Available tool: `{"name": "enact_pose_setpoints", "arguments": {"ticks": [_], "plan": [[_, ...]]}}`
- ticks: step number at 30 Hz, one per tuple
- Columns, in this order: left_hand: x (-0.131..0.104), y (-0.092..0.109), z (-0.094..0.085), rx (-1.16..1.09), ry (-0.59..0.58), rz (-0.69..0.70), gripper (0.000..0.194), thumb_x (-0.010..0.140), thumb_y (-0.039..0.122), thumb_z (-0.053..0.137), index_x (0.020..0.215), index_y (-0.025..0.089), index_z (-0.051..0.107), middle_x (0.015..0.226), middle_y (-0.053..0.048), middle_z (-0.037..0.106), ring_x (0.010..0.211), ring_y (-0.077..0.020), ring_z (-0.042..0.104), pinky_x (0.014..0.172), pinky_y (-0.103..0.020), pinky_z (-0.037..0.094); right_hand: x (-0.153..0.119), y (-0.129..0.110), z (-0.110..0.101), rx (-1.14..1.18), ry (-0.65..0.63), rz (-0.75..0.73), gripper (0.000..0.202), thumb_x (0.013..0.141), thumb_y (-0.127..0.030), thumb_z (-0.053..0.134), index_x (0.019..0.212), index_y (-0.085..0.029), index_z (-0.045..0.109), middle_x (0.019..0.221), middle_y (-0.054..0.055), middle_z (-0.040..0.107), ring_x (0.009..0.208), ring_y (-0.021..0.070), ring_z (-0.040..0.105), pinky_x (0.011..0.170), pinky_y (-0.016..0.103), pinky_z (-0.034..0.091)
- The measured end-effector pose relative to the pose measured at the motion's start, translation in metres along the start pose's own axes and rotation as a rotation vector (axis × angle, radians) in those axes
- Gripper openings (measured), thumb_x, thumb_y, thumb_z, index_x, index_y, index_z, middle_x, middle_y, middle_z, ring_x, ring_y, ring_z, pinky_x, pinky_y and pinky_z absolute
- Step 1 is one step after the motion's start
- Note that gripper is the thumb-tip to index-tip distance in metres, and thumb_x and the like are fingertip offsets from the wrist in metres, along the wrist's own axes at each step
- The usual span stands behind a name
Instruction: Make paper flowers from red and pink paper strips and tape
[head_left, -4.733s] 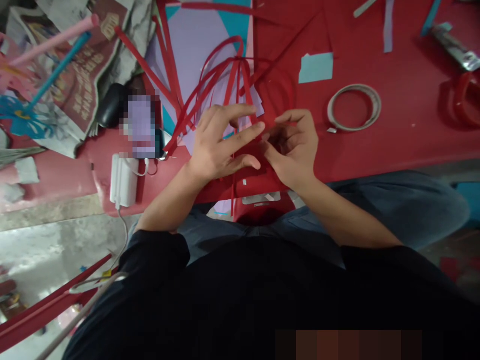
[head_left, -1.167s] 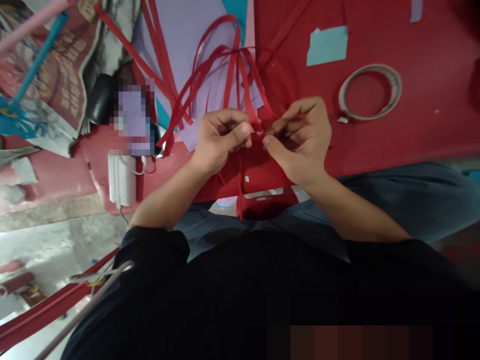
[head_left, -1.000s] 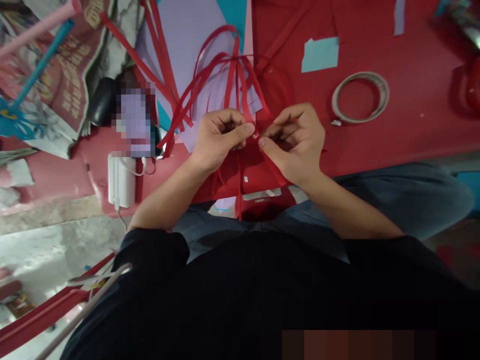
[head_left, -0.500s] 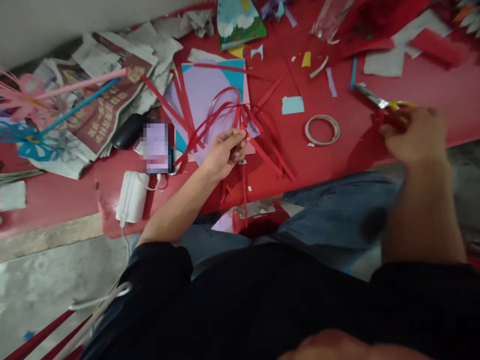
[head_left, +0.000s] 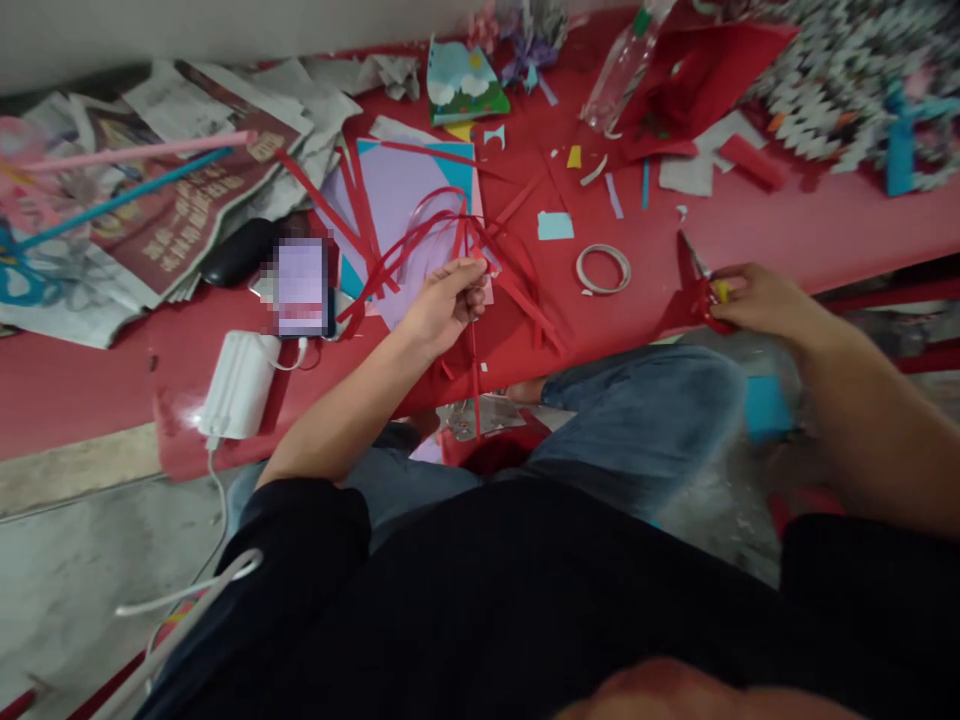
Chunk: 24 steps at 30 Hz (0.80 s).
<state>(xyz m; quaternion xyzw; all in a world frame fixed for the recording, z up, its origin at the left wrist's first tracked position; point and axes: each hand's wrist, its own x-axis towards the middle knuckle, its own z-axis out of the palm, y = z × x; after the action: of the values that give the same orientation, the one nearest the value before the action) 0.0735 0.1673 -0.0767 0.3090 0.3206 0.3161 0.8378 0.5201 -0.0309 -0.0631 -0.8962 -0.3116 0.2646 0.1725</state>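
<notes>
My left hand point(head_left: 450, 300) is closed in a pinch on a bundle of thin red paper strips point(head_left: 439, 225) that fan and loop out above the table. One strip hangs down below my fingers past the table's front edge. Over the right part of the table edge, my right hand point(head_left: 761, 300) has its fingers around the red and yellow handles of a pair of scissors point(head_left: 706, 280), with the tips pointing away from me. Under the strips lie purple and blue paper sheets point(head_left: 397, 190). Between my hands sits a roll of tape point(head_left: 603, 270).
Crumpled newspaper point(head_left: 180, 200) covers the left back of the red table. Nearer are a black case point(head_left: 238, 252), a phone point(head_left: 301, 288) and a white power bank point(head_left: 240, 385) with a cable. A plastic bottle point(head_left: 622, 75) and folded grey paper pieces point(head_left: 832, 80) stand at the back right.
My right hand has brought the scissors leftward and nearer to me, toward the table's front edge. The view has shifted to the right. My left hand keeps its pinch on the strips.
</notes>
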Motion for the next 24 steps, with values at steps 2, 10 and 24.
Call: {"name": "enact_pose_setpoints", "arguments": {"ticks": [2, 10, 24], "plan": [[-0.003, -0.001, 0.002, -0.024, -0.005, 0.007, 0.029, 0.088, 0.032, 0.096, 0.084, 0.019, 0.071, 0.075, 0.005, 0.069, 0.060, -0.0045, 0.063, 0.056, -0.019, 0.051, -0.026, 0.006, 0.012, 0.221, -0.017, -0.024, 0.035, 0.091, -0.017, 0.081, 0.124, -0.023, 0.071, 0.079, -0.001, 0.073, 0.062, 0.0157, 0.062, 0.069, 0.038, 0.049], [0.001, -0.008, 0.006, -0.126, 0.043, 0.063, 0.020, 0.093, 0.031, 0.092, 0.092, 0.020, 0.076, 0.081, 0.004, 0.080, 0.061, -0.0047, 0.069, 0.060, -0.018, 0.057, -0.184, -0.037, 0.116, 1.056, -0.398, -0.259, 0.044, 0.092, -0.063, 0.086, 0.123, -0.040, 0.067, 0.093, 0.002, 0.067, 0.073, 0.0235, 0.065, 0.058, 0.039, 0.053], [0.000, -0.005, 0.038, -0.230, 0.227, 0.145, 0.034, 0.097, 0.036, 0.090, 0.078, 0.022, 0.065, 0.063, 0.007, 0.053, 0.053, -0.0045, 0.047, 0.055, -0.023, 0.044, -0.177, -0.137, 0.237, 1.025, -0.461, -0.569, 0.075, 0.090, -0.087, 0.081, 0.138, -0.034, 0.058, 0.094, -0.002, 0.056, 0.066, 0.0138, 0.054, 0.048, 0.027, 0.042]]}}
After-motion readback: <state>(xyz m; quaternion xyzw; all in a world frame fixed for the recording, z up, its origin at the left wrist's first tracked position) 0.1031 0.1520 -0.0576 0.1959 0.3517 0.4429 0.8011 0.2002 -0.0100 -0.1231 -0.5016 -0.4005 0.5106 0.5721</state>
